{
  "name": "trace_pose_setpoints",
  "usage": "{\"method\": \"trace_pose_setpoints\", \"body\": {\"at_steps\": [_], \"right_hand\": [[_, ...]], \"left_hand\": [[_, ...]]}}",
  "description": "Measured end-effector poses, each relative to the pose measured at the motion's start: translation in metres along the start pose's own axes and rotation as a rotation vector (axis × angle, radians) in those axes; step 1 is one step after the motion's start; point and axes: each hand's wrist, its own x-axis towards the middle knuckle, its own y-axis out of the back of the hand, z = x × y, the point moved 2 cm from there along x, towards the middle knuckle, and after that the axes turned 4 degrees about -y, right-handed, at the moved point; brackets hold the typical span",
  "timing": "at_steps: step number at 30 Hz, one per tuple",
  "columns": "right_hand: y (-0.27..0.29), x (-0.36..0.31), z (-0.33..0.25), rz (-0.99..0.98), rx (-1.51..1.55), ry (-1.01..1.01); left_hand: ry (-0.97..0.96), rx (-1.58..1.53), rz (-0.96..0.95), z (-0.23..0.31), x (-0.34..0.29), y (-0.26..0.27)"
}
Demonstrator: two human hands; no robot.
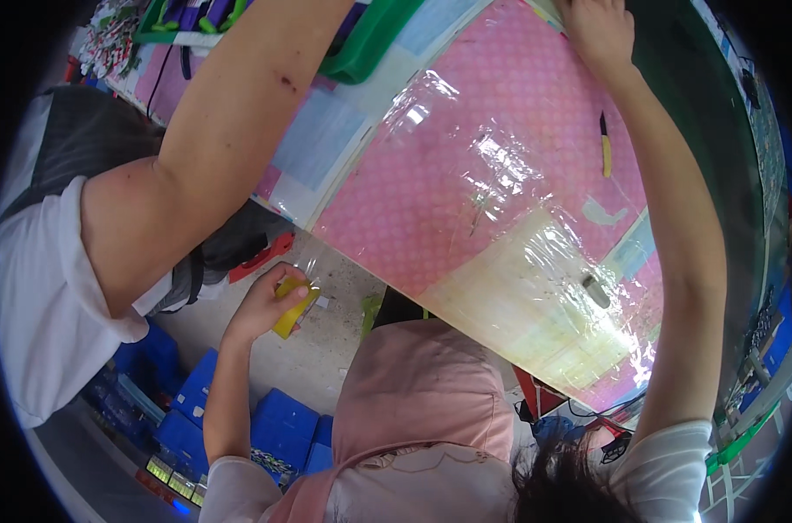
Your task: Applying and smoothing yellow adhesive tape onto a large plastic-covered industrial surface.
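Observation:
My left hand [261, 305] is closed round a yellow tape roll [295, 309], low beside the near left corner of the table. From the roll a clear strip runs up towards the table's edge. My right arm reaches along the table's right side, and my right hand [599, 33] rests at the far edge. Its fingertips are cut off by the top of the picture, so what they touch is hidden. Under both arms lies the pink patterned tabletop [465, 113], covered with shiny, wrinkled clear film. A yellow-handled cutter knife [605, 148] lies on it, left of my right forearm.
Another person's arm [230, 113] crosses the table's left side. Beyond it stands a green tray [383, 39] with purple and green pieces. A small grey oblong piece [596, 292] lies near the table's front. Blue bins [282, 423] stand on the floor at lower left.

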Motion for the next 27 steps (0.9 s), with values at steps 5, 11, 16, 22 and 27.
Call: {"method": "trace_pose_setpoints", "body": {"at_steps": [5,11,16,22,27], "right_hand": [[-0.047,-0.022,0.003,0.002,0.116,0.362],[-0.02,-0.047,-0.025,-0.151,0.1,0.44],[-0.006,-0.101,-0.062,0.14,0.108,0.592],[0.018,-0.21,-0.141,-0.35,0.623,0.632],[0.045,-0.27,-0.195,-0.464,0.665,0.7]], "left_hand": [[-0.026,0.016,-0.059,-0.001,0.004,0.003],[-0.092,0.029,-0.102,-0.01,0.005,0.007],[-0.101,0.023,-0.096,-0.008,0.003,0.006],[-0.074,-0.037,-0.131,-0.01,0.01,0.011],[0.013,-0.142,-0.17,-0.008,0.017,0.013]]}}
